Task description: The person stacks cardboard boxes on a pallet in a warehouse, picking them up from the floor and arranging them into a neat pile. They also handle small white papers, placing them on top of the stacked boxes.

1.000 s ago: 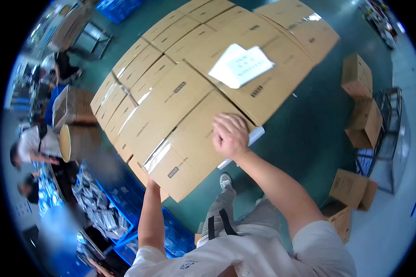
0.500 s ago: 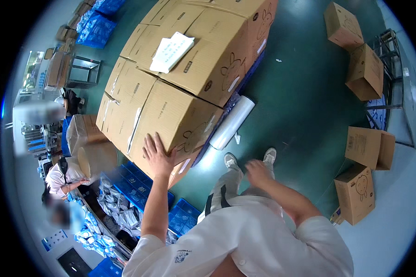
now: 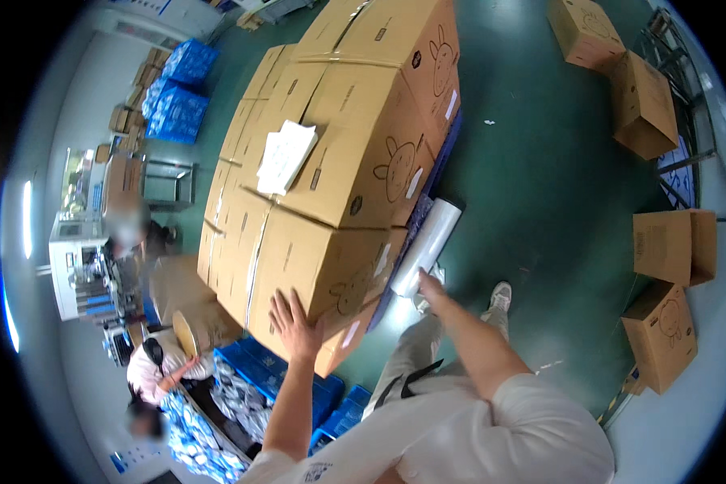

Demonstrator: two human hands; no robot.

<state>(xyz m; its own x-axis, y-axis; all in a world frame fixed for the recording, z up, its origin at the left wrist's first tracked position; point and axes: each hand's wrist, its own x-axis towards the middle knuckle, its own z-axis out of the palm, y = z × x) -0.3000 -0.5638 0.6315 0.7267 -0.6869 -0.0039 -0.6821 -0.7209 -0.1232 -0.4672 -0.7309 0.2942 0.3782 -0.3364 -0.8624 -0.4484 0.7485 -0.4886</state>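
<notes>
My left hand [image 3: 297,327] lies open with fingers spread on the top of the near cardboard carton [image 3: 294,262], close to its front edge. The carton belongs to a large stack that stands on a blue pallet [image 3: 449,141]. At the near end of a roll of clear stretch film [image 3: 427,246] is my right hand [image 3: 430,289]. Its fingers are too small and partly hidden, so I cannot make out whether they grip the roll. White papers [image 3: 288,157] rest on top of the stack.
Several cardboard boxes [image 3: 660,327] stand along the right wall by a metal rack [image 3: 686,105]. Blue crates [image 3: 254,363] and a bin of packaged goods [image 3: 206,436] are at the lower left, where a co-worker [image 3: 157,367] handles a round-topped brown container [image 3: 206,327].
My right hand has gone from beside my legs to the near end of the film roll. My left hand remains on the carton. The view has shifted, and my feet have moved.
</notes>
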